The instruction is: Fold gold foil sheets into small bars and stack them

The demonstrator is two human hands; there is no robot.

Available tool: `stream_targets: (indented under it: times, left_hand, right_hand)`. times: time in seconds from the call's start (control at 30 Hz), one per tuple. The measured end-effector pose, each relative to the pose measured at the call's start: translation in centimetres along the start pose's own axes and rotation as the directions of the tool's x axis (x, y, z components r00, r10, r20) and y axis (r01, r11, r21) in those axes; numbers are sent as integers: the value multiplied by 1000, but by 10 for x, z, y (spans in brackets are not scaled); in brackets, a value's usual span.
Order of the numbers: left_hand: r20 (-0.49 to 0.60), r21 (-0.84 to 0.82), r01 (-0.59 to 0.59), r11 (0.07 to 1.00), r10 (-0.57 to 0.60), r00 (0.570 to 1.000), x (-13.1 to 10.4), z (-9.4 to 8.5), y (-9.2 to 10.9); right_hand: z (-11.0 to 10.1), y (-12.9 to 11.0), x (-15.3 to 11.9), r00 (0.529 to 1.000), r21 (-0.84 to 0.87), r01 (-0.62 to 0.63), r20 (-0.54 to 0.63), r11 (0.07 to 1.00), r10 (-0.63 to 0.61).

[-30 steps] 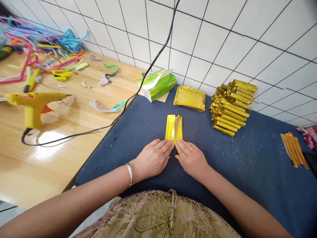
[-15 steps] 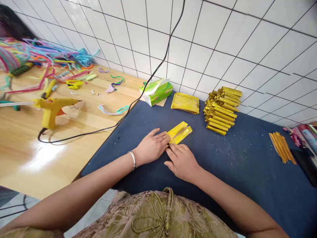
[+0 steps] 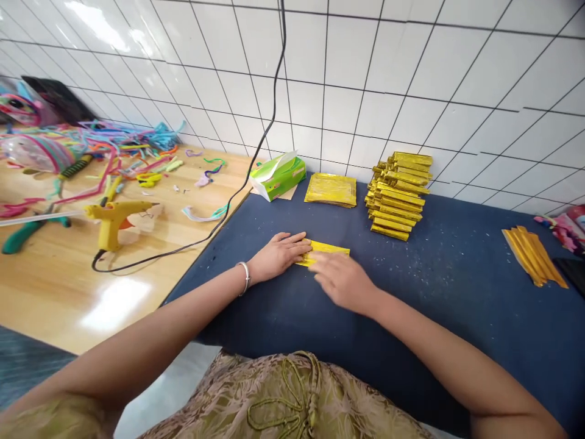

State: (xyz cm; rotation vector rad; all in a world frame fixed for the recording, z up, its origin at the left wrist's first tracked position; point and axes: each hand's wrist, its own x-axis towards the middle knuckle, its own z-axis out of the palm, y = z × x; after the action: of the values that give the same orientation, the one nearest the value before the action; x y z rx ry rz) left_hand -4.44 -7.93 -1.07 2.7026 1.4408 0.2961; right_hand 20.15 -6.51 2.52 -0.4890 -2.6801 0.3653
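A folded piece of gold foil paper [image 3: 333, 247] lies flat on the dark blue table covering, partly hidden by both hands. My left hand [image 3: 280, 256] rests flat on its left end, fingers stretched out. Over the paper's near edge is my right hand [image 3: 343, 281], its fingers extended and a little blurred; whether they touch the paper I cannot tell. Beyond the hands, against the wall, sits a stack of flat gold foil sheets [image 3: 331, 190]. To its right is a heap of narrow folded gold foil strips [image 3: 397, 204].
A green tissue pack [image 3: 281, 178] stands by the tiled wall. On the wooden table at left lie a yellow glue gun [image 3: 111, 227], its black cord [image 3: 158, 260], green-handled pliers [image 3: 21, 235] and colourful pipe cleaners [image 3: 137, 137]. More golden strips [image 3: 534, 256] lie at far right.
The gold paper has turned from slanting to nearly level, and its middle gap no longer shows. My right hand has moved up over its near edge. The camera view has shifted.
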Motion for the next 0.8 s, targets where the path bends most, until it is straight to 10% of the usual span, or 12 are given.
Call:
stream_targets:
  times: [0.17, 0.43, 0.8]
  left_hand:
    - [76, -46, -119, 992, 122, 990, 37, -9, -34]
    - [14, -118, -170, 978, 173, 985, 79, -17, -50]
    - [-41, -160, -224, 961, 221, 975, 78, -11, -44]
  right_hand:
    - [-9, 40, -19, 961, -114, -261, 62, 959, 269]
    - [-12, 11, -43, 985, -62, -81, 150, 995, 89]
    - [8, 77, 22, 981, -77, -147, 114, 986, 156]
